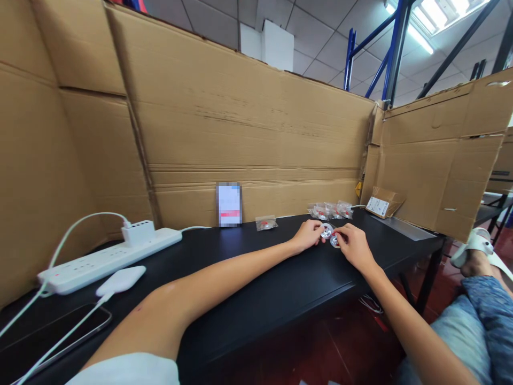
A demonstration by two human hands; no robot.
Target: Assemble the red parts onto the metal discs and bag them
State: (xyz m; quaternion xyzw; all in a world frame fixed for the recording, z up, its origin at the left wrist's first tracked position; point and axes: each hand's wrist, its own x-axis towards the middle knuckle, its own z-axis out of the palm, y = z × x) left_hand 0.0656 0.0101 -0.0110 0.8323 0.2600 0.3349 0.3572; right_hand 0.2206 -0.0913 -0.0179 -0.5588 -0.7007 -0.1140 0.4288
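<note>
My left hand (309, 236) is over the black table, its fingers pinching a small round silvery disc (327, 230) at its edge. Close beside it, my right hand (354, 245) is closed at the fingertips on a second small round disc (334, 242), pale and shiny. Something red shows at the right fingertips. The two discs are side by side, almost touching; whether they are joined I cannot tell. Behind my hands lie several clear plastic bags (329, 210) with shiny and red parts inside. Another such bag (266, 223) lies further left.
A phone with a lit screen (229, 205) leans against the cardboard wall (248, 117). On the left are a white power strip (108, 262), a white power bank (121, 281) and a dark tablet (52, 337). A labelled cardboard packet (383, 202) stands at the right. Someone's legs (473, 315) show lower right.
</note>
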